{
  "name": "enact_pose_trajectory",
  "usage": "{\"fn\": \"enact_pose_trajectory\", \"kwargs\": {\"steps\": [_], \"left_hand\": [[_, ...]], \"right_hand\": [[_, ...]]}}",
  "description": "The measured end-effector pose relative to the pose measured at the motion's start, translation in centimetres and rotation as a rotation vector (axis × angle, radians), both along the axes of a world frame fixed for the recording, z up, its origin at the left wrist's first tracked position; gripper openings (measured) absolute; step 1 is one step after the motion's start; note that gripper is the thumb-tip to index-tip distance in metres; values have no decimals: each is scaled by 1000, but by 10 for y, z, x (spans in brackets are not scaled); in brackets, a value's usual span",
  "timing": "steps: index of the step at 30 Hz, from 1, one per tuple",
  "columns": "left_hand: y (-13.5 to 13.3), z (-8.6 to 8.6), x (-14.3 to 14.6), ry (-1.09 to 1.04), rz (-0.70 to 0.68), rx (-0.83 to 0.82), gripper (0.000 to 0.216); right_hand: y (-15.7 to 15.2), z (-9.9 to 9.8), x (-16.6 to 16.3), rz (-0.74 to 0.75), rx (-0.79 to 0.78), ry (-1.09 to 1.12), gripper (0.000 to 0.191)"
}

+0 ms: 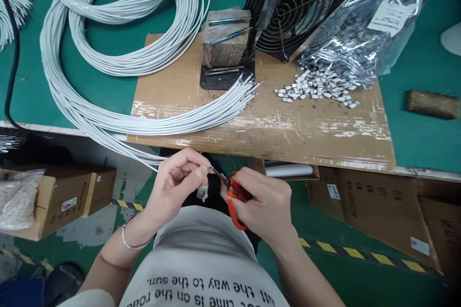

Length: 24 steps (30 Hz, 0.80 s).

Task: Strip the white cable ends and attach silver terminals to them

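**A:** Head view: where are the hands?

**B:** Both sit just below the near edge of the cardboard sheet point(288, 129), over the lap. The left hand point(176, 184) pinches the end of a white wire point(153, 165) between thumb and forefinger. The right hand point(266, 206) is closed around orange cutters point(234, 194), whose tip meets the wire end.

**A:** Why so low and close together?

**B:** Probably to brace fine work, since the hands nearly touch. The tape point(202, 193) on a left finger likely guards it from the blades.

**A:** And the rest of that wire?

**B:** It runs up to the bundle point(173, 122) lying across the left part of the cardboard sheet. The ends fan toward the sheet's middle, probably so each one is easy to pick. Small metal pieces point(317, 88) spill from a plastic bag point(363, 24) onto the sheet's right part, seemingly kept within reach.
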<state>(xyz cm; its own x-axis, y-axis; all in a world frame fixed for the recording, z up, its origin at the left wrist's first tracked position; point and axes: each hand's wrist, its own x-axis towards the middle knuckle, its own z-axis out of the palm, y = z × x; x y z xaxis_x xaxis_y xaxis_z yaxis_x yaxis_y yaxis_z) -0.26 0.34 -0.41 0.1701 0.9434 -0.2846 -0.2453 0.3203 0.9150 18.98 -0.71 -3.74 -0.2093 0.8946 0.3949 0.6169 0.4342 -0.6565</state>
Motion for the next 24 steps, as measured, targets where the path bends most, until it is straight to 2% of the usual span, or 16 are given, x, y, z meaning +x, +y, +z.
{"fn": "enact_pose_trajectory", "kwargs": {"steps": [10,19,21,24], "left_hand": [[1,-1,0,-6,-9,3,22],[-2,0,2,-25,-43,80,18],[-4,0,0,-13,-61,68,19],[-7,-4,-5,14,-60,17,21]], "right_hand": [[0,-2,-3,-11,2,31,42],[-9,-12,-22,-122,-6,167,37],[-7,-10,-18,-188,-46,276,38],[2,-4,1,-448,-45,623,48]]}}
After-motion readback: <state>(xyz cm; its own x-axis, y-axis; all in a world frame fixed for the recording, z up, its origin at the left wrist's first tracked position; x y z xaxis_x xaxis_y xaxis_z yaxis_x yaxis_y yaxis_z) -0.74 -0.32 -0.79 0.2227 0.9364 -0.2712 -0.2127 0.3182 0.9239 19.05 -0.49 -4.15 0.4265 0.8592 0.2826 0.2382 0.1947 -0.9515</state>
